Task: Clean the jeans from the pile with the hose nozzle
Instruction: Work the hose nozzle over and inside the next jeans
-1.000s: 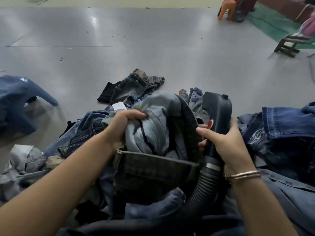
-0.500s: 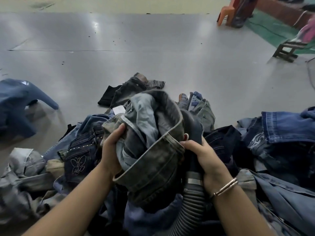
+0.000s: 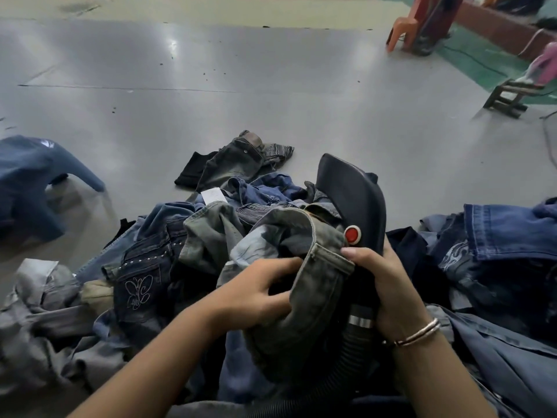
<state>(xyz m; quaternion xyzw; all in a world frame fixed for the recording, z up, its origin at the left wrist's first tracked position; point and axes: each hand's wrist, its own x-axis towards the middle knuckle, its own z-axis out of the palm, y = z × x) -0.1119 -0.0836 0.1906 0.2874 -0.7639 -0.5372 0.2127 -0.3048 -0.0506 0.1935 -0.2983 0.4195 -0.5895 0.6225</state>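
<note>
A grey-green pair of jeans (image 3: 313, 300) lies bunched on top of the pile of jeans (image 3: 156, 267) in front of me. My left hand (image 3: 256, 294) grips its fabric just below the waistband. My right hand (image 3: 388, 291) holds the black hose nozzle (image 3: 352, 200), thumb on the jeans' waistband close under the nozzle's red button (image 3: 352, 235). The nozzle stands upright behind the jeans, its wide mouth facing up and away. Its ribbed black hose (image 3: 352, 351) runs down under my right wrist.
Dark folded jeans (image 3: 235, 161) lie alone on the grey floor beyond the pile. A blue garment (image 3: 33, 179) sits at the left. More denim (image 3: 506, 236) is heaped at the right. An orange chair (image 3: 405, 28) and a low wooden stool (image 3: 509, 98) stand far right.
The nozzle has come out from under the jeans and now stands exposed above them. The jeans have dropped lower, and my left hand has shifted right to the waistband area.
</note>
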